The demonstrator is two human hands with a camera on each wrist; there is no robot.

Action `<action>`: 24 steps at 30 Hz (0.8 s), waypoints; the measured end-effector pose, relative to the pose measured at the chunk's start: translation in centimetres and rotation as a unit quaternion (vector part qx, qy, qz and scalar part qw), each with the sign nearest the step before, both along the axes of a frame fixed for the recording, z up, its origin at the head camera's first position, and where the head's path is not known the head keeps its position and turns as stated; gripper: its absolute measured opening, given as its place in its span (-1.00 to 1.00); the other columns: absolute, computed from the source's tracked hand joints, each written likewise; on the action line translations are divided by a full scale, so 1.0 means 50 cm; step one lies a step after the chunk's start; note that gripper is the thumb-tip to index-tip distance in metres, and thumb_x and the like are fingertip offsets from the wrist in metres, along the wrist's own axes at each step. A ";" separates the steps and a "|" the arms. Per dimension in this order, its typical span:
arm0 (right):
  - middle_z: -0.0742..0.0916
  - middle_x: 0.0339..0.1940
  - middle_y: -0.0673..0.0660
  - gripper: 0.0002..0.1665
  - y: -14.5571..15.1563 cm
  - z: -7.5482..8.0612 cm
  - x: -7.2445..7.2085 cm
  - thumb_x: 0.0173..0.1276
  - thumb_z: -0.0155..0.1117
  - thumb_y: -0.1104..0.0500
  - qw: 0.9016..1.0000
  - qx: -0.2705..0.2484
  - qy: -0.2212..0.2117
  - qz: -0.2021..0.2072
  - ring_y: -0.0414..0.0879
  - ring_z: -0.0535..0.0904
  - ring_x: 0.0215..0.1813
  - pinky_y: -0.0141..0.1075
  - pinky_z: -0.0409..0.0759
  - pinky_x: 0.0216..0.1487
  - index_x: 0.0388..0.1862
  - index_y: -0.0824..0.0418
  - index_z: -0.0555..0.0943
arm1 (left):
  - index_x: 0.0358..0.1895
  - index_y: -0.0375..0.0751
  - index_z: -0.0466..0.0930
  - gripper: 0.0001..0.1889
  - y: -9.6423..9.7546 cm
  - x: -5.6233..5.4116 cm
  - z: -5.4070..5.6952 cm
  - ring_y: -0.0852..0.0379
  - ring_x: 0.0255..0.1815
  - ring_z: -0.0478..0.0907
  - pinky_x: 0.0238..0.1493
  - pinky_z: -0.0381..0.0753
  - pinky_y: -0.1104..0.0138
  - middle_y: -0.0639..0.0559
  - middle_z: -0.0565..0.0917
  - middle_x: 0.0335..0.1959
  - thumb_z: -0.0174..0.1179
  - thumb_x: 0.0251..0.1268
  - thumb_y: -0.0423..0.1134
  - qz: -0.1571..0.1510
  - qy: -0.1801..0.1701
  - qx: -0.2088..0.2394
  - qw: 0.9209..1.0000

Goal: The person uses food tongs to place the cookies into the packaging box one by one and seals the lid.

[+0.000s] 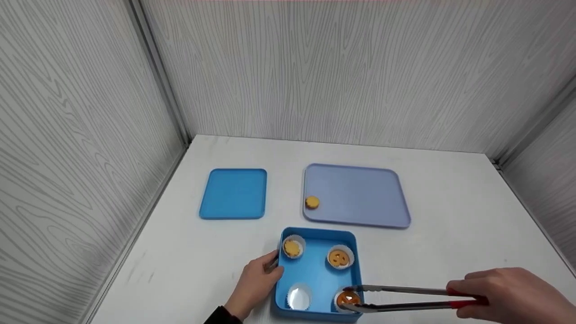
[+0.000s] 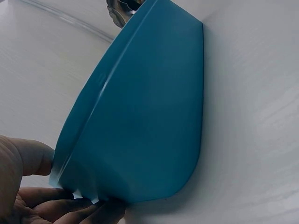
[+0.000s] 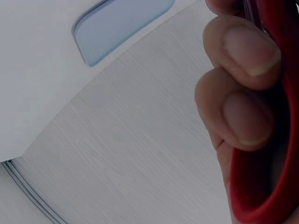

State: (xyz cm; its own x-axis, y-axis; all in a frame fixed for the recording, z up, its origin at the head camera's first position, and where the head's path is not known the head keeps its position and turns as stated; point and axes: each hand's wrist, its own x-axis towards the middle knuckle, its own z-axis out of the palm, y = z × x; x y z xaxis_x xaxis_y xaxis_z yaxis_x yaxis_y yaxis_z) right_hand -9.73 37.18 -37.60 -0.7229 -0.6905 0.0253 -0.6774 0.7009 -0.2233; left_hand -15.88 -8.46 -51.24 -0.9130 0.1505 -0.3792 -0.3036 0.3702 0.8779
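And here my left hand [image 1: 255, 281] grips the blue box [image 1: 315, 274] just rightward, likely steadying it, while my right hand [image 1: 504, 290] grasps tongs [image 1: 409, 307], tips leftward at a cookie [image 1: 343, 297].

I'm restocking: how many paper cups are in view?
4, all in the blue box: far-left cup, far-right cup, empty near-left cup, and near-right cup, partly hidden by tongs.

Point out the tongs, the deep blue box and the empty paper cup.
Tongs [image 1: 405, 307]: head view, the lower arm.
Deep blue box [image 1: 313, 273]: head view, bare floor.
Empty paper cup [image 1: 299, 298]: head view, inside bottom.
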 end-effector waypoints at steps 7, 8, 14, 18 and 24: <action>0.40 -0.53 -0.48 -0.67 -0.009 0.003 0.001 0.12 0.61 0.04 1.000 0.005 0.023 -0.003 -0.57 0.29 -0.54 -0.59 0.23 -0.59 -0.28 -0.29 0.61 | 0.51 -0.36 0.30 -0.36 -0.002 -0.001 0.002 -0.27 0.55 0.25 0.45 0.38 -0.12 -0.28 0.38 0.50 0.16 0.45 -0.17 -0.003 0.000 0.003 1.000; 0.40 -0.53 -0.48 -0.66 -0.010 0.003 0.000 0.12 0.61 0.04 1.000 0.006 0.026 -0.003 -0.57 0.28 -0.54 -0.58 0.22 -0.59 -0.28 -0.28 0.60 | 0.52 -0.35 0.30 -0.36 -0.002 -0.001 0.002 -0.27 0.55 0.25 0.45 0.38 -0.12 -0.28 0.38 0.50 0.16 0.45 -0.17 -0.003 0.000 0.001 1.000; 0.46 -0.51 -0.48 -0.72 -0.009 0.002 -0.003 0.14 0.60 0.05 1.000 0.003 0.010 -0.008 -0.56 0.32 -0.53 -0.55 0.27 -0.60 -0.26 -0.23 0.65 | 0.51 -0.35 0.30 -0.36 -0.002 -0.002 0.000 -0.27 0.55 0.25 0.44 0.38 -0.13 -0.28 0.39 0.50 0.16 0.45 -0.17 -0.004 0.000 -0.006 1.000; 0.49 -0.48 -0.50 -0.71 -0.006 0.002 -0.001 0.13 0.61 0.06 1.000 -0.002 0.015 -0.007 -0.57 0.36 -0.51 -0.58 0.29 -0.59 -0.25 -0.24 0.67 | 0.51 -0.36 0.31 -0.36 -0.003 0.000 0.000 -0.25 0.54 0.28 0.44 0.39 -0.11 -0.28 0.40 0.49 0.17 0.45 -0.16 -0.003 0.005 -0.001 1.000; 0.52 -0.44 -0.51 -0.63 -0.005 0.002 -0.004 0.06 0.64 0.10 0.999 -0.005 0.049 0.010 -0.58 0.38 -0.49 -0.63 0.26 -0.57 -0.24 -0.25 0.66 | 0.50 -0.36 0.32 -0.36 -0.002 0.000 0.000 -0.22 0.51 0.33 0.43 0.42 -0.07 -0.27 0.41 0.49 0.17 0.44 -0.17 0.004 0.008 0.001 1.000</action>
